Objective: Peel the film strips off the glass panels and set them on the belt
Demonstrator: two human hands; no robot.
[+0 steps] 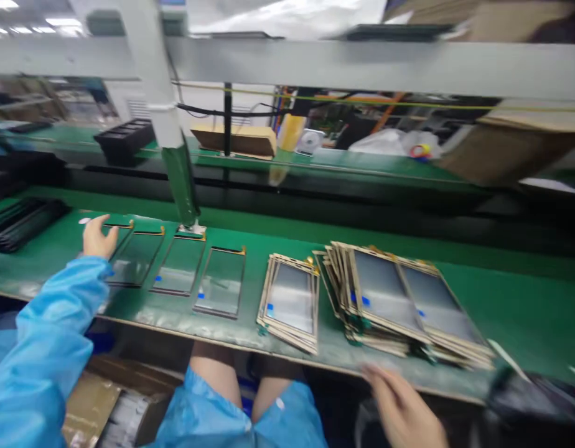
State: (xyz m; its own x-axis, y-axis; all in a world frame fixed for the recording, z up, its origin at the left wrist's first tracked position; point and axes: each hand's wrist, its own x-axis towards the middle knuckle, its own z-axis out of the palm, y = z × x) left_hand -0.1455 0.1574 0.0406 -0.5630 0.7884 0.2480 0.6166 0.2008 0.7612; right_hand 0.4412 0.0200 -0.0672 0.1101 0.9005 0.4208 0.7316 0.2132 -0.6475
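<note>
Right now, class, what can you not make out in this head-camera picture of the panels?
- Left hand: whether it presses the leftmost panel; sleeve and blur hide the contact.
- Right hand: motion blur hides its grip.
- Fanned stack: panel count unclear; edges overlap.
- Blue tabs: too small to read.

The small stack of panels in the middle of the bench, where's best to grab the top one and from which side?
Probably by the top panel's long side edges near its near end, coming from the bench's front edge. The small stack lies flat, fanned, its near end at the green bench edge. The fanned larger stack crowds its right side; the right hand is nearest.
</note>
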